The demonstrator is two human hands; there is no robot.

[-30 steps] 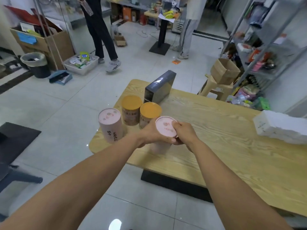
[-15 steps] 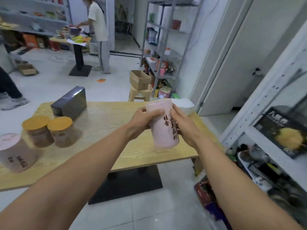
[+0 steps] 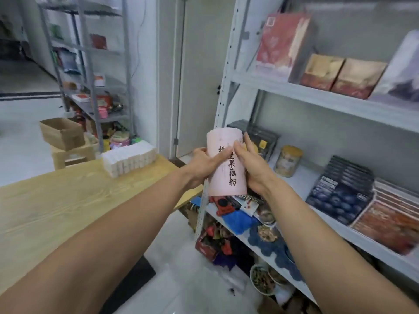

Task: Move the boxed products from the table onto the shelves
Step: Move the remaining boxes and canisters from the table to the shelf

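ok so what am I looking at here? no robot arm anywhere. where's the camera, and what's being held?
There is no machine here. These are a person's two bare arms, filmed by one wide-angle camera worn on their head and looking forward and down. Every picture is that same view, roughly what the wearer sees.

The left hand and right hand have a grip on a tall pink canister with dark lettering. They hold it upright, one hand on each side, in front of a grey metal shelf unit. It is in the air, not yet on a shelf.

On the shelf behind it stand a yellow-lidded jar and some dark blue boxes.

To the left is the wooden table, with a white stack of small boxes at its far end.
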